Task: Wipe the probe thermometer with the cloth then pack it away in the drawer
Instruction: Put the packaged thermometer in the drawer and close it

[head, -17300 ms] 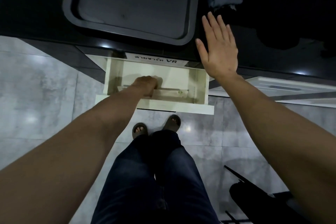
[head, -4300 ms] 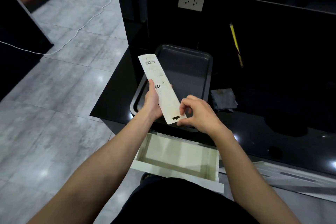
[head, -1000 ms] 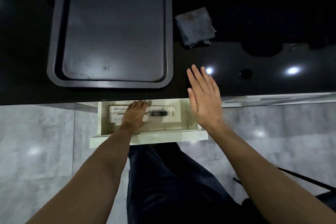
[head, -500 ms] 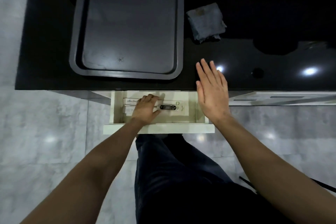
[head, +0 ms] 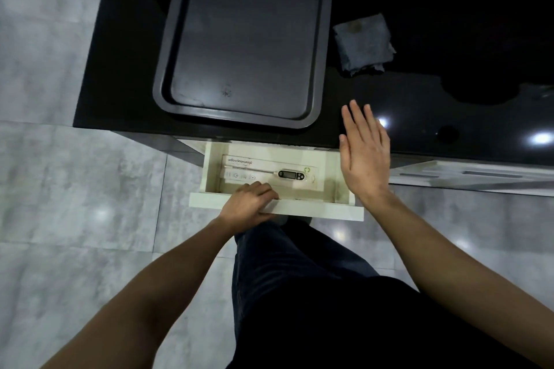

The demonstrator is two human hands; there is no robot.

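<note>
We look straight down from head height at our own two bare arms reaching toward a cream-coloured drawer [head: 338, 186] that stands pulled out from under a glossy black surface [head: 419, 105].

Our left hand [head: 250, 204] rests on the drawer's front edge, its fingers curled over the lip and gripping it. Just beyond those fingers, inside the drawer, lies a white package [head: 269, 172] printed with Thai lettering. The probe thermometer [head: 287, 174] lies in it, flat, its thin metal probe pointing toward our left side and its dark display head toward our right hand. The thermometer is close to the left hand's knuckles but not touching them.

Our right hand [head: 364, 156] hovers with its fingers straight and together, palm down, open and holding nothing. It lies over the drawer's right wall and the near edge of the black surface; we cannot tell whether it touches either.

Beyond the left hand, on the surface, sits a large dark baking tray [head: 168, 90]. Beyond the right hand, well apart from it, a grey cloth [head: 364, 42] lies crumpled on the surface, just to the right of the tray.

Below our arms we see dark trousers [head: 299, 278] and a grey tiled floor [head: 75, 189] with bright light reflections.
</note>
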